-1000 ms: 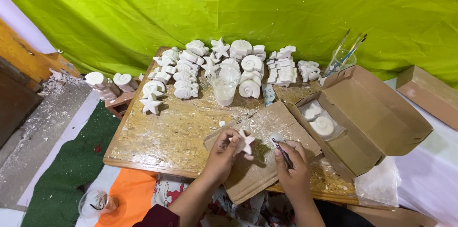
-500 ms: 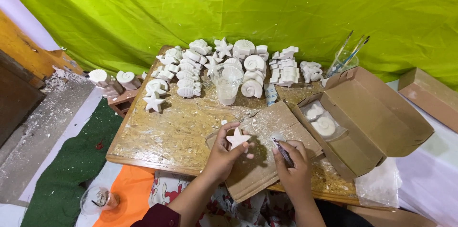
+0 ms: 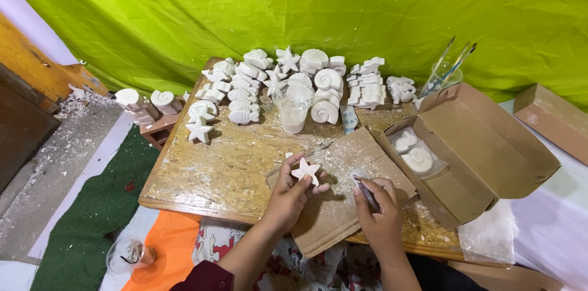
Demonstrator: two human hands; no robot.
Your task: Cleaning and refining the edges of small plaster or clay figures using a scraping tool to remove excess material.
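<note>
The left hand [image 3: 288, 196] pinches a small white plaster star [image 3: 305, 170] between thumb and fingertips, holding it flat-side up just above a dusty sheet of brown cardboard [image 3: 343, 205] that lies under both hands. The star is matte and chalky, with five blunt points. The right hand [image 3: 380, 217] is curled around a thin dark tool [image 3: 366, 193], its fingers closed on the shaft, the pale tip pointing up and away from the knuckles, a little to the right of the star and not touching it. Beyond the fingertips stretches a rough chipboard tabletop [image 3: 214, 168], speckled and powdered with white dust. Farther out from the fingers stands a clear plastic cup [image 3: 293, 104], cloudy with white residue, amid rows of white plaster casts [image 3: 318, 83]: spiral shells, fan shells, starfish, all unpainted. To the right of the right hand's fingers sits an open cardboard box [image 3: 484, 144] holding a spiral shell cast [image 3: 419, 159] in thin plastic. Behind it a clear jar of brushes [image 3: 444, 74] stands against a wrinkled lime-green cloth [image 3: 306, 3].
</note>
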